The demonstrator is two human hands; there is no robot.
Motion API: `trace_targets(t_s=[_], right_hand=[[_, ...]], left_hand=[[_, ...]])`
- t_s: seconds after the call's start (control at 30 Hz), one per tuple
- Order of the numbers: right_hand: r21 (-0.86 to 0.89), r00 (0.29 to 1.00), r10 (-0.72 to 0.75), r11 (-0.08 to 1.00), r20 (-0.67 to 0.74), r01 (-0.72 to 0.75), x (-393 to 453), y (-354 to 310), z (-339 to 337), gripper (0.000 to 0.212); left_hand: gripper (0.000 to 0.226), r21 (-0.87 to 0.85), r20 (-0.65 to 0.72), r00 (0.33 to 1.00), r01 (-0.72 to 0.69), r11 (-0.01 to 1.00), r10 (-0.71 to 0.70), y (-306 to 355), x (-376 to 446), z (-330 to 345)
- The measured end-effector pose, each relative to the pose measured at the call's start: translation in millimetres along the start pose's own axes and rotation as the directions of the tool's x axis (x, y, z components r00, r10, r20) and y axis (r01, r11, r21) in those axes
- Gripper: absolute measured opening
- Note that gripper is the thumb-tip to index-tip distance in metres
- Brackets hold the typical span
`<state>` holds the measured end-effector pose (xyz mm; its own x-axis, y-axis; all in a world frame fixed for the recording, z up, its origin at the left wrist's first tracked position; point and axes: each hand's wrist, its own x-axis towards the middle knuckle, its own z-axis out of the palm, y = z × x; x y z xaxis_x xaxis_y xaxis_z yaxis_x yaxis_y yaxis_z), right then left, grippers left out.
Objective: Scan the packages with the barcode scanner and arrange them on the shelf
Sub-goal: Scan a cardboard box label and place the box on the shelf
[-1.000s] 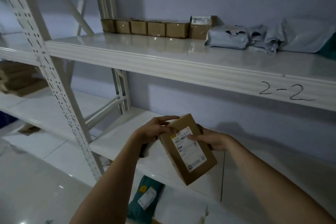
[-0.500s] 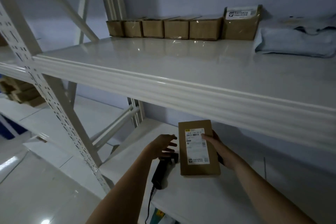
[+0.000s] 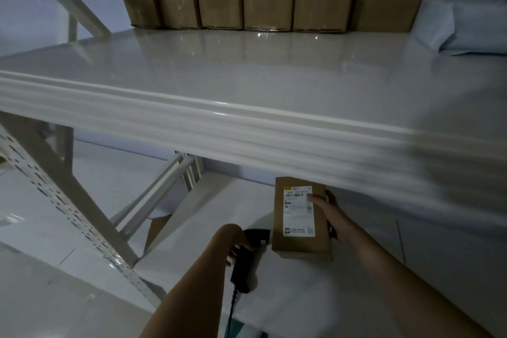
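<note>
A brown cardboard package (image 3: pixel 301 236) with a white barcode label faces me above the lower shelf (image 3: pixel 208 228). My right hand (image 3: pixel 327 214) grips its right side, thumb on the label. My left hand (image 3: pixel 233 239) is wrapped around the black barcode scanner (image 3: pixel 245 261), just left of the package; its coiled cable hangs down. On the upper shelf (image 3: pixel 247 74), a row of several brown boxes (image 3: pixel 263 9) lines the back wall, with a taller labelled box (image 3: pixel 389 0) at its right end.
Grey poly mailers (image 3: pixel 477 27) lie on the upper shelf at the right. A perforated white upright (image 3: pixel 63 200) and diagonal braces stand at the left. A piece of cardboard (image 3: pixel 156 230) sticks up behind the lower shelf's left edge. Glossy floor lies below.
My view moved closer and higher toward the upper shelf. The package turned upright from a tilt. My left hand left the package and closed on the scanner lying on the lower shelf.
</note>
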<state>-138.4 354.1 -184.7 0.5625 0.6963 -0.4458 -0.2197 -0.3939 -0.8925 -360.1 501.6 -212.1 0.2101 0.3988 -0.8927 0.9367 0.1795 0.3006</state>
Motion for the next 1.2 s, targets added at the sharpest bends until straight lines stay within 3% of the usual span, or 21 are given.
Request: trace_targets(t_s=[0.1, 0.2, 0.3, 0.4, 0.5, 0.7, 0.8, 0.97, 1.2], right_hand=[[0.014, 0.997, 0.060, 0.998, -0.048, -0.059, -13, 0, 3, 0.080], [0.036, 0.991, 0.088, 0.996, -0.104, -0.085, -28, 8, 7, 0.083], [0.126, 0.973, 0.042, 0.992, -0.229, -0.013, -44, 17, 19, 0.079], [0.149, 0.924, 0.022, 0.988, -0.382, 0.038, -63, 25, 34, 0.083], [0.148, 0.908, 0.057, 0.989, -0.415, 0.005, -89, 34, 51, 0.093], [0.105, 0.894, 0.086, 0.994, -0.441, -0.043, -118, 37, 82, 0.114], [0.079, 0.891, 0.047, 0.997, -0.452, -0.012, -129, 34, 89, 0.112], [-0.016, 0.885, 0.006, 1.000, -0.465, -0.016, -143, 22, 87, 0.118], [-0.011, 0.872, -0.066, 0.998, -0.485, 0.069, -153, 13, 84, 0.122]], left_hand=[[0.058, 0.005, 0.006, 0.999, -0.048, 0.999, 0.048, 1, 2, -3], [0.056, -0.058, 0.022, 0.992, -0.120, 0.991, 0.121, 2, 1, -9], [0.041, -0.139, 0.014, 0.972, -0.229, 0.963, 0.233, -5, -6, -18], [0.033, -0.178, -0.108, 0.910, -0.415, 0.892, 0.401, -15, -15, -27], [0.031, -0.255, -0.215, 0.843, -0.535, 0.805, 0.492, -22, -23, -32], [0.022, -0.307, -0.189, 0.794, -0.606, 0.734, 0.577, -26, -47, -40], [0.009, -0.367, -0.107, 0.786, -0.600, 0.711, 0.609, -24, -67, -38], [0.008, -0.362, -0.091, 0.760, -0.627, 0.689, 0.644, -16, -92, -40], [0.010, -0.317, -0.126, 0.727, -0.674, 0.667, 0.675, -5, -122, -44]])
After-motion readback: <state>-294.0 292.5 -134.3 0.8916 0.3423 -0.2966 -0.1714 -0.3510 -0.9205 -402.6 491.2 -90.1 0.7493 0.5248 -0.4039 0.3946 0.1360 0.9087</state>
